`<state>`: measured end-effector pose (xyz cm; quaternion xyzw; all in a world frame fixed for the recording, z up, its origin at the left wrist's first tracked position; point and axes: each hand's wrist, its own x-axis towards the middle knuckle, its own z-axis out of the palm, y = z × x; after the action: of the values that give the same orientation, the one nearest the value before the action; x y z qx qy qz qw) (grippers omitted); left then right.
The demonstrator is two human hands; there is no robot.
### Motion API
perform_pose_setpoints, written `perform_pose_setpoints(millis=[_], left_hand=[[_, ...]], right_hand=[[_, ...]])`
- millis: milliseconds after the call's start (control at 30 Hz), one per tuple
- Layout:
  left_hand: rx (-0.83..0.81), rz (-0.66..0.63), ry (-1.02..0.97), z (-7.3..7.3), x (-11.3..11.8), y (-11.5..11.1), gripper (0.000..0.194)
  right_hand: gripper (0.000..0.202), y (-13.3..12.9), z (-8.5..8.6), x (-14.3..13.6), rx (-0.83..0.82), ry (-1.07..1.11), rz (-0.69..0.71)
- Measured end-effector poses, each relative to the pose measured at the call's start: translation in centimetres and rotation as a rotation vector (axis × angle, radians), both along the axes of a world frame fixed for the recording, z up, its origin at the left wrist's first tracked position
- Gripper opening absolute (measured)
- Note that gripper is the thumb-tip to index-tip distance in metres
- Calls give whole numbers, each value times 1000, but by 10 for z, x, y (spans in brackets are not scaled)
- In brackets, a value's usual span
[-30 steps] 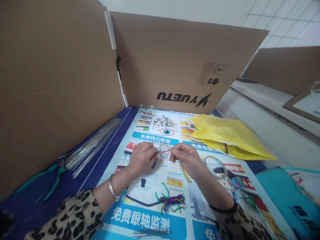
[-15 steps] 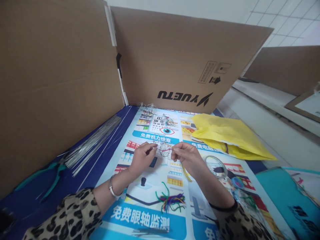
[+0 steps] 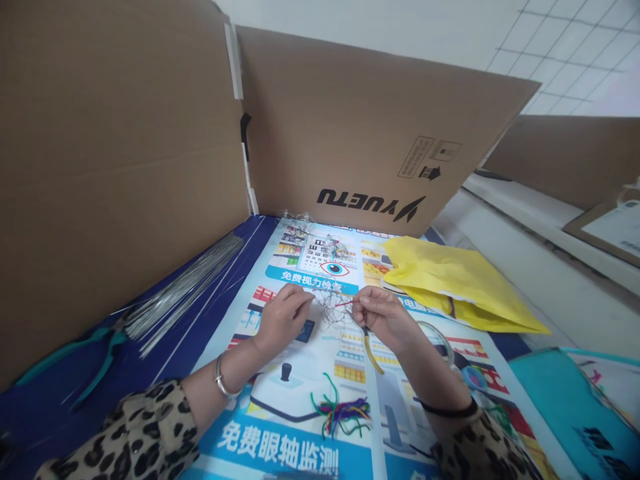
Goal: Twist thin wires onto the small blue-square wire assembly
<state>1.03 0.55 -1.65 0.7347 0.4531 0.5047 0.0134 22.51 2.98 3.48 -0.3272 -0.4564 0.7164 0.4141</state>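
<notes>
Between my hands is a tangle of fine wire (image 3: 330, 308). My left hand (image 3: 284, 321) is closed in a pinch at the tangle's left side, thumb against forefinger; a thin wire seems to be in it, though this is hard to make out. On the other side, my right hand (image 3: 384, 317) pinches a short red thread (image 3: 345, 303) that crosses the tangle's right part. Just below the right hand lies a tool with a curved yellow handle (image 3: 373, 353), its upper end partly hidden. A bunch of coloured threads (image 3: 345, 412) lies nearer to me on the printed sheet.
Straight metal wires (image 3: 185, 290) and teal-handled pliers (image 3: 95, 360) lie at left. More wire pieces (image 3: 333, 248) are further back. A yellow bag (image 3: 465, 283), a roll of clear tape (image 3: 435, 337) and a teal pouch (image 3: 565, 400) are at right. Cardboard panels (image 3: 370, 127) stand behind and left.
My right hand has moved a little right, away from the left hand, with the red thread in its fingers. More of the yellow-handled tool shows. The view has shifted slightly.
</notes>
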Motion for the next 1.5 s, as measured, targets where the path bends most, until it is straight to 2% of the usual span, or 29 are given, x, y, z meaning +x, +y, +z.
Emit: perform_pose_setpoints(millis=[100, 167, 433, 600, 700, 867, 1033, 1200, 1500], left_hand=[[47, 3, 158, 0, -4, -2, 18], [56, -3, 188, 1, -5, -4, 19], [-1, -29, 28, -1, -10, -4, 17], [-7, -12, 13, -4, -14, -1, 19], [40, 4, 120, -5, -17, 0, 22], [179, 89, 449, -4, -24, 4, 28], [250, 86, 570, 1, -29, 7, 30], [298, 88, 539, 4, -31, 9, 21], [315, 51, 444, 4, -31, 8, 19]], right_hand=[[15, 4, -1, 2, 11, -6, 35], [13, 7, -2, 2, 30, -9, 46], [9, 16, -1, -5, 82, 20, 62], [11, 15, -4, -8, 89, 4, 40], [11, 14, -4, -9, 91, 0, 47], [14, 12, -2, -10, 98, -32, 48], [13, 10, 0, -12, 105, -29, 62], [12, 8, 1, -14, 107, -27, 60], [12, 9, -1, -13, 114, -53, 26]])
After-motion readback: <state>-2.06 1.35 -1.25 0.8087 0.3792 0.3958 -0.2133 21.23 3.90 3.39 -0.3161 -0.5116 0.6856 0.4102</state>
